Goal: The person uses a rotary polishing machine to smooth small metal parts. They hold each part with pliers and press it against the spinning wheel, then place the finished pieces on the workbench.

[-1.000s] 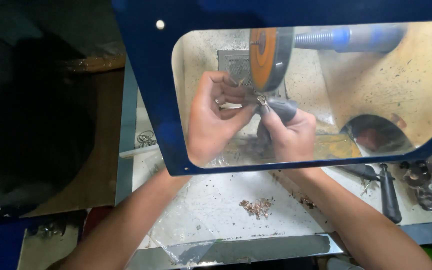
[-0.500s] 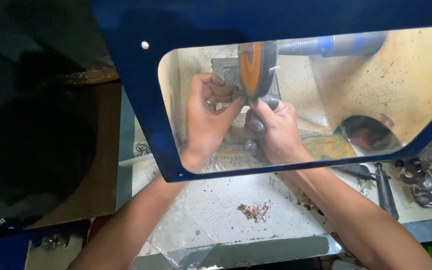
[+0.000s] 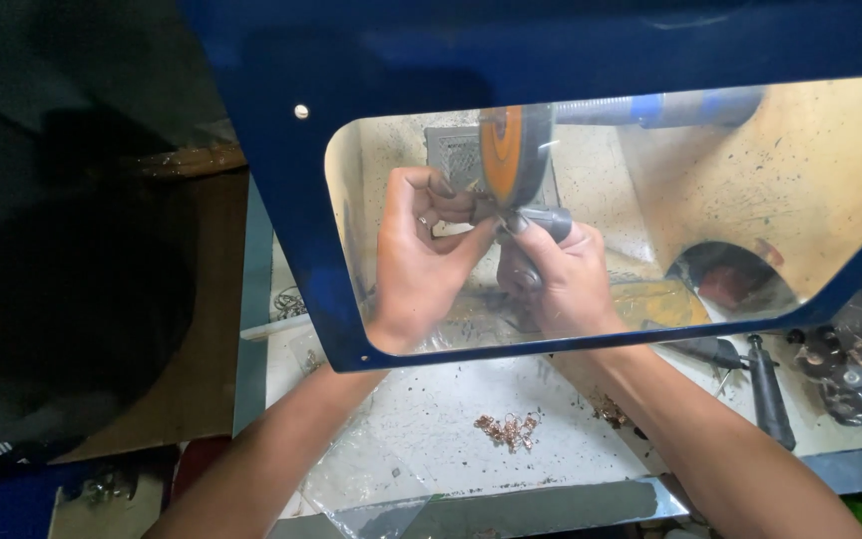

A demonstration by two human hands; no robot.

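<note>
A: What's on the left?
B: The left hand, seen through a blue-framed clear guard, pinches a tiny metal piece at the orange polishing wheel.
A: And right?
B: The right hand; its grip is closed around a grey tool. Copper scraps lie on the tabletop.

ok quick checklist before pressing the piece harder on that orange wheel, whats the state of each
1. Both hands behind the clear shield: ok.
2. Left hand and right hand both grip at the small piece: ok.
3. Piece touching the orange wheel: cannot tell.
4. Fingertips well away from the wheel: not ok, very near.
5. Wheel spinning: cannot tell.
6. Loose metal bits away from the hands: ok.
</note>
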